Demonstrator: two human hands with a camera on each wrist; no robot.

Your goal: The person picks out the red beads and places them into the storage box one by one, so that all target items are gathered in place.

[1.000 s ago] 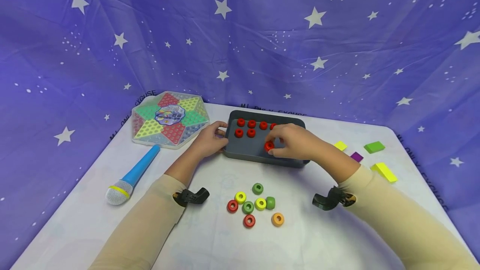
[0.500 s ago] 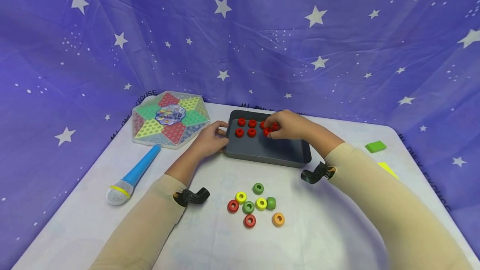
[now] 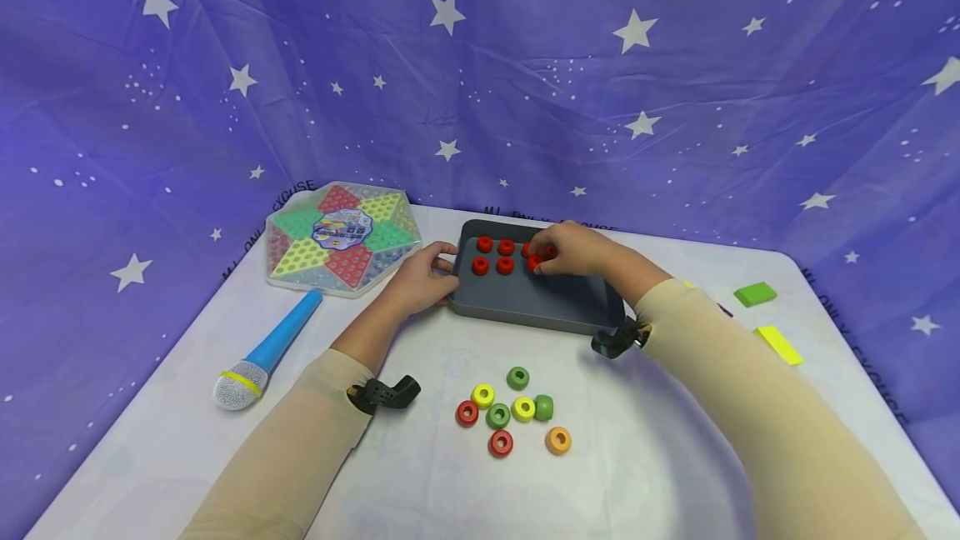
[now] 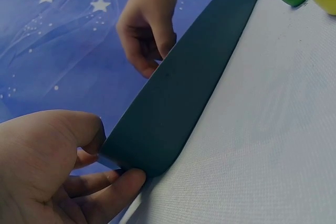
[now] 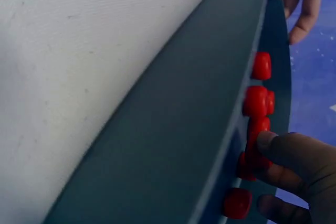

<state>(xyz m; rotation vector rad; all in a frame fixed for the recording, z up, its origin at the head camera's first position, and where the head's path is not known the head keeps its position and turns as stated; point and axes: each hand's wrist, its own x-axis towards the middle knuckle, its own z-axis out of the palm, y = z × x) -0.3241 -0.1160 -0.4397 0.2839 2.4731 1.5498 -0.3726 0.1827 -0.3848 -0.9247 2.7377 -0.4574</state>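
A dark grey tray [image 3: 540,311] lies at the table's middle back, with several red rings [image 3: 492,256] set in two rows at its far left. My right hand [image 3: 542,259] reaches into the tray's back and pinches a red ring [image 3: 534,262] beside those rows. In the right wrist view its fingers [image 5: 294,156] lie over that red ring [image 5: 254,148], behind the tray wall [image 5: 173,145]. My left hand [image 3: 442,269] grips the tray's left edge. The left wrist view shows thumb and fingers [image 4: 105,184] curled round the tray's corner [image 4: 178,93].
Several loose rings in red, yellow, green and orange [image 3: 513,411] lie in front of the tray. A hexagonal checkers board [image 3: 341,236] and a blue microphone [image 3: 262,352] lie to the left. Green [image 3: 754,294] and yellow [image 3: 780,344] blocks lie at the right. A starred purple cloth hangs behind.
My right hand carried the red ring from the tray's front edge to the back, next to the rows of rings. The left hand and the tray have stayed put.
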